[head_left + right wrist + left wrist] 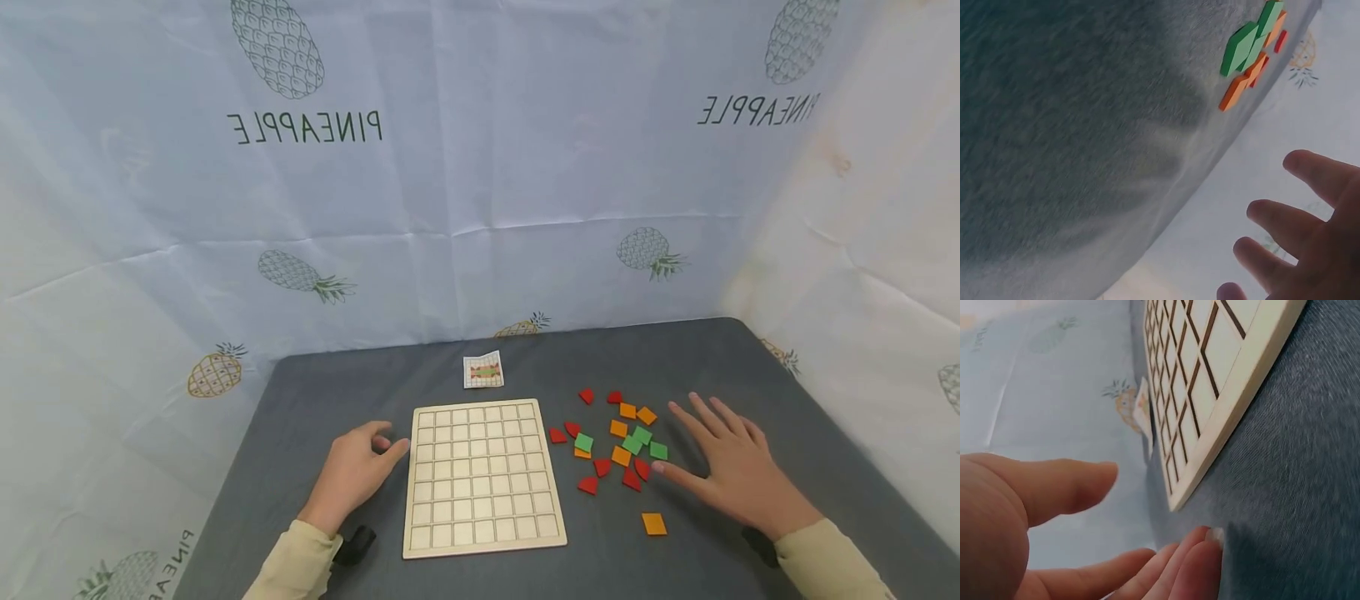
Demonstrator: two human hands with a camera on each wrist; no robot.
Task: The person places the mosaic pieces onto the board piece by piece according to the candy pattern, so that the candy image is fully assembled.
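A pale wooden board [480, 479] with a grid of square recesses lies flat in the middle of the table. Just left of it is my left hand [352, 468], fingers loosely bent, thumb near the board's edge, holding nothing; the left wrist view shows a gap between thumb and fingers. To the board's right, red quarter-round pieces [588, 485], orange squares [654, 524] and green squares [658, 451] lie scattered, one green piece [583, 442] overlapping an orange one. Beside them my right hand [731, 471] is spread above the table with straight fingers, gripping nothing.
Behind the board lies a small paper card [483, 370] printed with a coloured pattern on a grid. The dark grey table [360, 379] is enclosed by white cloth [480, 183] printed with pineapples. A black strap [355, 546] circles my left wrist.
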